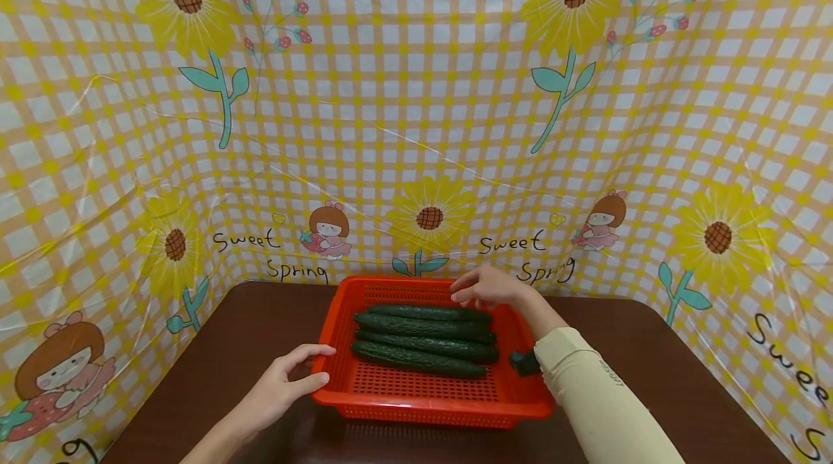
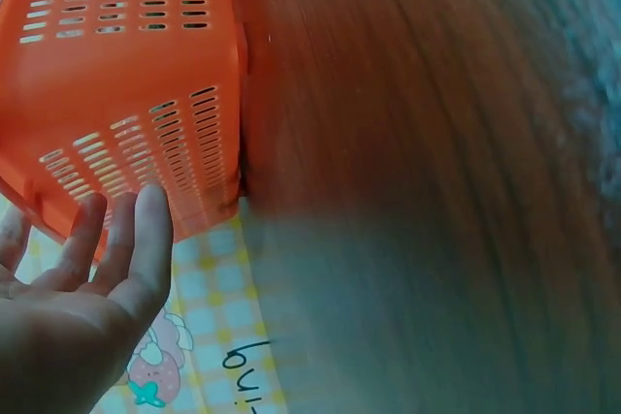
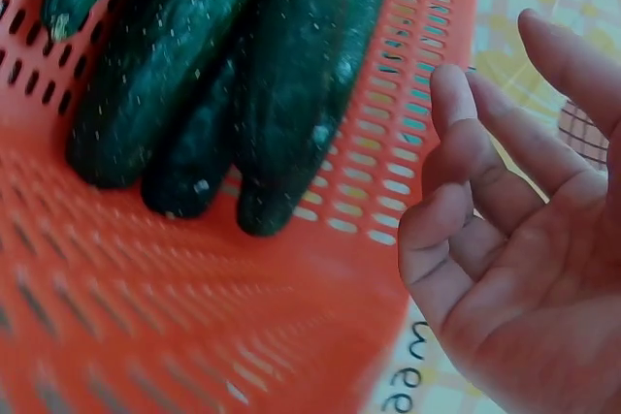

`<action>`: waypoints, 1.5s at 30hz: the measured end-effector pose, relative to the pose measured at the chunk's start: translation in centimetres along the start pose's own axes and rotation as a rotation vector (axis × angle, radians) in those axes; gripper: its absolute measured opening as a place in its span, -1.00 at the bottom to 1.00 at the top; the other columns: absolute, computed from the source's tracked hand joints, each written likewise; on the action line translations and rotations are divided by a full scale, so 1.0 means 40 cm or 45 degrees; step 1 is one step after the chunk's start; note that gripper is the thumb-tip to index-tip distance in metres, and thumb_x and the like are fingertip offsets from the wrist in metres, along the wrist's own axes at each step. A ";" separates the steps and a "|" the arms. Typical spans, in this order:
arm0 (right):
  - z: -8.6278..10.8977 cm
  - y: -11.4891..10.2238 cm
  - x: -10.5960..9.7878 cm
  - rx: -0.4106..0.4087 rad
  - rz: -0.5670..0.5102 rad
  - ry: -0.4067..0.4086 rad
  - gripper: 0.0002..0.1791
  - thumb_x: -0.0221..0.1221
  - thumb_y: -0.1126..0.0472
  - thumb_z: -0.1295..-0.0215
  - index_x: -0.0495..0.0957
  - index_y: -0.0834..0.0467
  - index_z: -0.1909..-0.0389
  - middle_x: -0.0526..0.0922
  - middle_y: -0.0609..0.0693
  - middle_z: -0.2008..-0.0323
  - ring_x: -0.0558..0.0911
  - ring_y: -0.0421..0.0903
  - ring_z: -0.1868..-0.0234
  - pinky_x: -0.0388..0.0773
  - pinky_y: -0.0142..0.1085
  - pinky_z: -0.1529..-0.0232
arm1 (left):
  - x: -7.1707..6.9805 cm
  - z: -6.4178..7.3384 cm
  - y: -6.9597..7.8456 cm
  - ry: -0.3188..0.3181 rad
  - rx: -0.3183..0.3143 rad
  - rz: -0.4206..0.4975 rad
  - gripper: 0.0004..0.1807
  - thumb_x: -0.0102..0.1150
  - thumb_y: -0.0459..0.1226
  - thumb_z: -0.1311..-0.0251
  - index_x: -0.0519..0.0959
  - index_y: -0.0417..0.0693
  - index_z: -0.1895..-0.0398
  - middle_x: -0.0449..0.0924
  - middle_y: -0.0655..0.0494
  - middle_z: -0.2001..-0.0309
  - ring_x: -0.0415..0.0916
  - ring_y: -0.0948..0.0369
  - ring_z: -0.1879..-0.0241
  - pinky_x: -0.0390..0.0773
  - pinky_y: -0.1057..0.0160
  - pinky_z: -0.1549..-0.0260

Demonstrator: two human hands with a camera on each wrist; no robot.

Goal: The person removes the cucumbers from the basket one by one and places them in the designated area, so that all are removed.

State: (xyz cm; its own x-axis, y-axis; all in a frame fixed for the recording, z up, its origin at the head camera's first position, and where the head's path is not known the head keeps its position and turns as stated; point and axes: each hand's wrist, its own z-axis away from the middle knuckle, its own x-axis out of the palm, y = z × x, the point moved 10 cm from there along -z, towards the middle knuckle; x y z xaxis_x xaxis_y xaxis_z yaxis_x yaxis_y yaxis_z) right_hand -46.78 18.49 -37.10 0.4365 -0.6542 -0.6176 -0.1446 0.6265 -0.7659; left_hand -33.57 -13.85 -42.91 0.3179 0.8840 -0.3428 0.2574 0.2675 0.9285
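Several dark green cucumbers (image 1: 426,343) lie side by side in a red slotted plastic basket (image 1: 429,397). Their bumpy ends show up close in the right wrist view, where one cucumber (image 3: 160,75) lies against the others. My left hand (image 1: 286,374) is at the basket's left rim, its thumb and fingertips overlapping the edge. In the left wrist view its loosely extended fingers are by the slotted outer wall (image 2: 126,75); contact is hard to tell. My right hand (image 1: 488,286) hovers at the far right rim with its fingers loosely bent and nothing in them.
The basket stands on a dark brown table (image 1: 260,327). A yellow checked cloth (image 1: 416,124) with sunflowers surrounds the table's back and sides. Beside the right sleeve (image 1: 586,377) is a small dark object (image 1: 523,362) whose kind I cannot tell.
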 end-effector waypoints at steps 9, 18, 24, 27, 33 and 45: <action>-0.032 0.042 0.032 0.046 0.000 -0.021 -0.57 0.27 0.16 -0.36 0.61 0.28 -0.17 0.75 0.11 0.25 0.35 -0.18 0.63 0.30 -0.31 0.54 | -0.005 -0.009 0.003 0.048 0.053 -0.089 -0.61 0.24 -0.21 -0.36 0.54 -0.10 -0.20 0.54 -0.07 -0.19 0.36 0.07 -0.19 0.40 0.07 -0.11; -0.048 0.074 0.055 0.083 0.041 -0.041 -0.69 0.33 0.14 -0.29 0.73 0.16 -0.01 0.76 0.02 0.36 0.25 -0.19 0.66 0.25 -0.32 0.57 | -0.007 -0.006 -0.008 0.028 0.000 -0.032 -0.60 0.22 -0.21 -0.37 0.51 -0.09 -0.23 0.51 -0.08 -0.21 0.35 0.02 -0.19 0.44 0.21 -0.05; -0.053 0.097 0.066 0.127 0.088 -0.027 -0.77 0.39 0.12 -0.22 0.78 0.05 0.11 0.69 -0.05 0.48 0.22 -0.22 0.71 0.20 -0.37 0.63 | -0.004 -0.005 -0.010 0.025 -0.005 -0.047 -0.60 0.22 -0.20 -0.38 0.50 -0.09 -0.23 0.49 -0.09 -0.22 0.32 0.00 -0.19 0.44 0.20 -0.03; -0.053 0.098 0.069 0.122 0.089 -0.020 -0.79 0.41 0.15 -0.18 0.79 0.06 0.15 0.61 -0.08 0.59 0.19 -0.24 0.74 0.16 -0.38 0.65 | -0.002 -0.004 -0.009 0.021 -0.003 -0.035 -0.60 0.21 -0.20 -0.38 0.50 -0.09 -0.23 0.48 -0.09 -0.23 0.30 -0.01 -0.19 0.44 0.21 -0.02; -0.042 0.096 0.081 0.118 0.050 -0.059 -0.77 0.41 0.19 -0.17 0.78 0.16 0.15 0.47 -0.14 0.72 0.10 -0.26 0.76 0.12 -0.40 0.66 | 0.000 -0.007 -0.008 0.021 0.017 -0.067 -0.62 0.20 -0.20 -0.40 0.50 -0.07 -0.22 0.49 -0.08 -0.21 0.28 0.00 -0.17 0.38 0.09 -0.06; -0.042 0.077 0.089 -0.020 0.178 0.003 -0.77 0.47 0.22 -0.10 0.76 0.15 0.19 0.51 -0.09 0.64 0.25 -0.21 0.63 0.28 -0.33 0.49 | -0.001 -0.004 -0.004 0.009 0.009 -0.064 -0.61 0.18 -0.19 -0.41 0.48 -0.11 -0.23 0.47 -0.14 -0.21 0.28 -0.02 -0.15 0.38 0.07 -0.03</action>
State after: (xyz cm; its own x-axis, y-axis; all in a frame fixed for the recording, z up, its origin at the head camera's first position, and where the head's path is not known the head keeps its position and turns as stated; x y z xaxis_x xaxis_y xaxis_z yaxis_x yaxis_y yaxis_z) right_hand -47.17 17.38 -41.96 0.4090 -0.5623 -0.7187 -0.2177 0.7048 -0.6752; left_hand -33.77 -13.86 -43.02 0.2981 0.8720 -0.3882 0.2792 0.3093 0.9091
